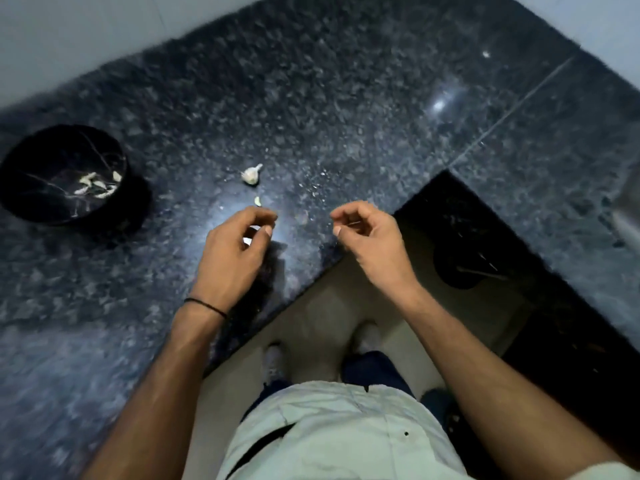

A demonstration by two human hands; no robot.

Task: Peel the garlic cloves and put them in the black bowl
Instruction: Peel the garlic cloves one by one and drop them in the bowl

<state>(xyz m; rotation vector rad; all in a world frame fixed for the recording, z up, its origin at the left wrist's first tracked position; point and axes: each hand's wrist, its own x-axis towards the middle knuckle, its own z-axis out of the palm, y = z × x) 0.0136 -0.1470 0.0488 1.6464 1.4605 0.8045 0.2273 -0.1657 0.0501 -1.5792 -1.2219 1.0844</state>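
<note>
Left hand (pixel 239 247) and right hand (pixel 369 237) curled; we cannot tell what, if anything, either holds. Garlic bulb (pixel 251 174) and loose clove (pixel 257 201) lie ahead, black bowl (pixel 52 150) well left. Counter edge (pixel 301 289) is close: slippery cloves could drop floorward.

The bowl (pixel 133 202) stands on the countertop (pixel 346 98) at the far left, with several cloves (pixel 95 183) lying inside it. Right of the bowl and well apart from it, a garlic bulb remnant (pixel 251 174) rests on the countertop, with one loose clove (pixel 257 201) just in front of it. The left hand (pixel 235 251), in front of the loose clove, encloses a small piece (pixel 252 229), possibly another clove; the right hand (pixel 370 237) is beside it, over the countertop's inner corner.
</note>
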